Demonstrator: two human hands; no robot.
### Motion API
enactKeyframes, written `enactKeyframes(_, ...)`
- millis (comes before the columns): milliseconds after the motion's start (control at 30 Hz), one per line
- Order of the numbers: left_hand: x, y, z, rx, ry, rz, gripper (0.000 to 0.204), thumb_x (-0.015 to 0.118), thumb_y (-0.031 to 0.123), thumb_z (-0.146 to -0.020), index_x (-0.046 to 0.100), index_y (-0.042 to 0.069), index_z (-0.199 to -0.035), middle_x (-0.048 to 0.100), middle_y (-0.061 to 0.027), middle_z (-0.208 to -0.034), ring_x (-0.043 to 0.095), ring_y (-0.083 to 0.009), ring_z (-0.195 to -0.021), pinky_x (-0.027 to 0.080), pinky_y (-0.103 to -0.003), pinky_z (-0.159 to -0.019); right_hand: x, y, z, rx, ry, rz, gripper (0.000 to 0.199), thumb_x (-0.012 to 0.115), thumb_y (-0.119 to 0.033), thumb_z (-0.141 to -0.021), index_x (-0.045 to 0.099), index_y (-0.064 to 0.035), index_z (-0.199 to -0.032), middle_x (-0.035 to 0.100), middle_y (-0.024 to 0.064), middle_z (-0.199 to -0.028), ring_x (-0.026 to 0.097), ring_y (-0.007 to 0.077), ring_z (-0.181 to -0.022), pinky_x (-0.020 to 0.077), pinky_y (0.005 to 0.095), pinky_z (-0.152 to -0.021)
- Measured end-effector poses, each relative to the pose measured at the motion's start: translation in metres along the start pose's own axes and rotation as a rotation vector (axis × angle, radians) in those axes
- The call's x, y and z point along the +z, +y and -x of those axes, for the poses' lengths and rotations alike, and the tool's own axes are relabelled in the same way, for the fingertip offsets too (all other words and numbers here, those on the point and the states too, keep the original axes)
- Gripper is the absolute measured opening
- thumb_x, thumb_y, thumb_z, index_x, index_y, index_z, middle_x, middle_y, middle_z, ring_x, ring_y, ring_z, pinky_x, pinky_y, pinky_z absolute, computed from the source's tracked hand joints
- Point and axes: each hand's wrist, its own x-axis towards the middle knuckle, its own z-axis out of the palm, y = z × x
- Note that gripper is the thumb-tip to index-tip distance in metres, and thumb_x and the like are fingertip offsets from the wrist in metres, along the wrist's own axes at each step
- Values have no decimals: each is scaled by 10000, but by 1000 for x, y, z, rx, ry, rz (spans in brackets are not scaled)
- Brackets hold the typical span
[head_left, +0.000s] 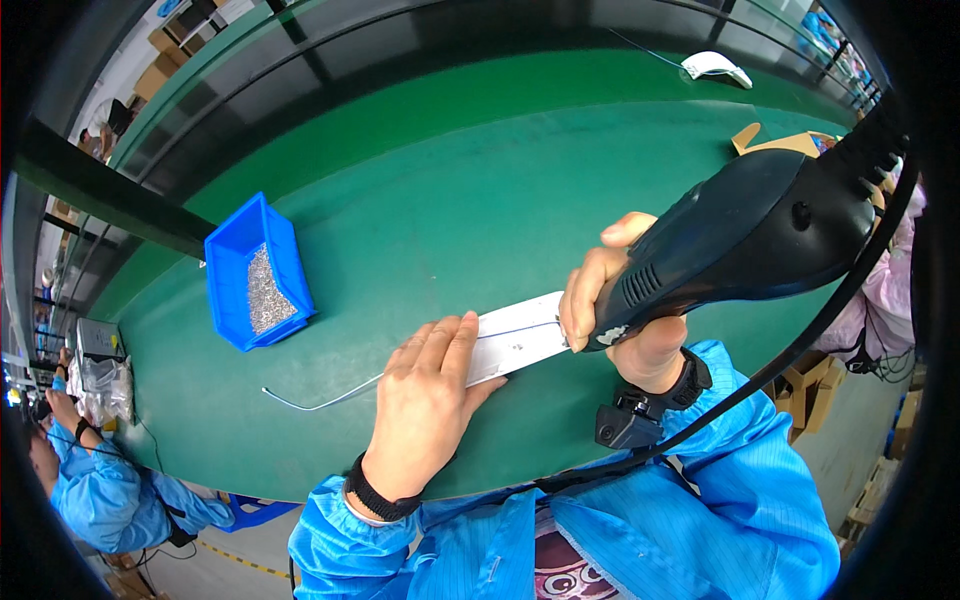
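Note:
A long white plastic housing [518, 342] lies on the green worktable, with a thin wire running along it. The wire's pale free end [318, 407] sticks out to the left over the tabletop. My left hand [428, 388] is closed on the housing's left part, fingers across its top and thumb at the near edge. In my right hand [610, 295] is a black corded electric screwdriver [740, 230], gripped near its front end and tilted down over the housing's right end. The hand and tool hide the driver's tip and that end of the housing.
A blue bin [230, 285] of small metal screws [265, 290] stands at the left. A white curved part [715, 68] with a wire lies at the far right, beyond an open cardboard box [775, 142]. The tool's black cable [800, 345] arcs past my right arm. Another person [110, 500] sits at the left.

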Motion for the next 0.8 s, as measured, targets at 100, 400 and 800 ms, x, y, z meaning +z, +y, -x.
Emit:
enactKeyframes(100,1,0,1,0,-22,-9,550,728,153,-589,514,-25,-1063,558,-157,-1008,554,-310,-909,464,-382,-758,-1,3,1,8,29,-147,812,698,-491,-626,374,52,-1136,478,59,-669,489,114,-519,374,207,-436)
enactKeyframes(400,0,-2,0,-29,-46,30,534,713,151,-615,505,-31,-1073,550,-155,-1012,543,-307,-931,445,-394,-798,3,-1,-5,-9,11,57,822,586,-615,-648,317,-18,-1144,509,77,-572,515,149,-459,424,236,-420)
enactKeyframes(800,-13,-62,-156,120,306,-238,575,671,37,-625,415,68,-1139,449,-140,-1120,421,-290,-1107,224,-599,-942,-8,-56,-26,8,-147,87,832,651,-558,-644,344,26,-1152,544,83,-609,540,134,-506,429,224,-455)
